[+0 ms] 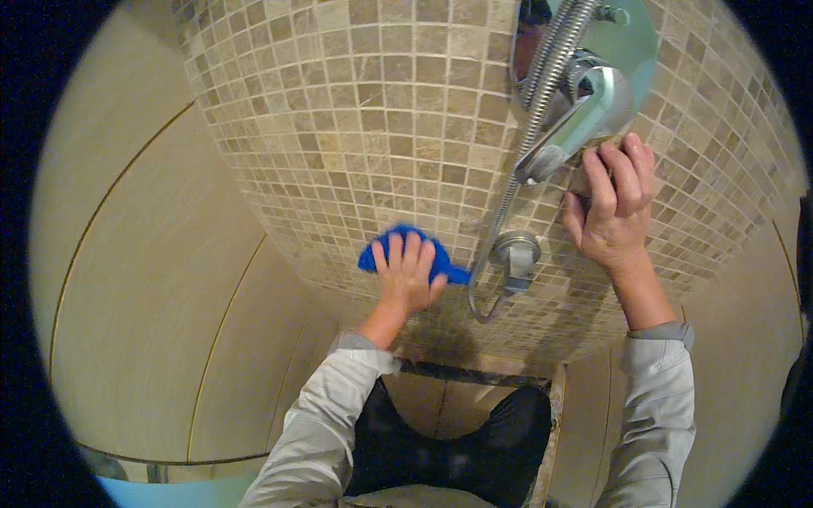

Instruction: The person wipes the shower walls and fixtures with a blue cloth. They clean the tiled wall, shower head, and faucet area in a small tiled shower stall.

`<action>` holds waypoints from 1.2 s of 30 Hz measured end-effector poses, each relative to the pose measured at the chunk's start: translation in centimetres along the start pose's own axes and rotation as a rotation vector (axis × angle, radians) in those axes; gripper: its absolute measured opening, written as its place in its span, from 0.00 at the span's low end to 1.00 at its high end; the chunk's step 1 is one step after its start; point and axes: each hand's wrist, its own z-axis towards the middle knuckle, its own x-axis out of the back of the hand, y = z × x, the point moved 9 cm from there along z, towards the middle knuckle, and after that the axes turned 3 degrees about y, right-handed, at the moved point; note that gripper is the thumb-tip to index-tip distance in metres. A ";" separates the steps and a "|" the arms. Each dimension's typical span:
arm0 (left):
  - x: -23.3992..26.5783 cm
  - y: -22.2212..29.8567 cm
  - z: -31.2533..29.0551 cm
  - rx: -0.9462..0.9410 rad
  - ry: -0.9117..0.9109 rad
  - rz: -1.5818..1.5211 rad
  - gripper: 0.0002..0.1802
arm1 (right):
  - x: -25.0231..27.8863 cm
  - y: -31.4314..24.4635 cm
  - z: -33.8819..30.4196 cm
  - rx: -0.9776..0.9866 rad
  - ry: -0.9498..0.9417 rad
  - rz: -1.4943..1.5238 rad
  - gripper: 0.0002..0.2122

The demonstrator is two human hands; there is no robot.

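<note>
My left hand [408,273] presses a blue cloth [439,256] flat against the mosaic-tiled wall [373,127], its fingers spread over it. One corner of the cloth trails to the right, close to the metal shower hose [506,190]. My right hand [618,212] rests on the tiles below the shower mixer, fingers slightly bent and apart, with nothing seen in it. Its fingertips are near the lower edge of the mixer's round shiny plate [641,55]. Just above and left of them is the mixer's lever [572,135].
A metal hose fitting [517,254] sticks out of the wall between my hands, with the hose looping beneath it. Large plain beige tiles [152,279] cover the left side. My legs in black trousers [457,457] are below, near a raised ledge [550,415]. A light blue surface [169,491] shows at lower left.
</note>
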 end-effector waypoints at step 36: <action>1.6 3.8 -2.8 -0.165 0.150 0.023 0.47 | -2.3 -24.0 -19.2 -1.452 -0.284 1.285 0.12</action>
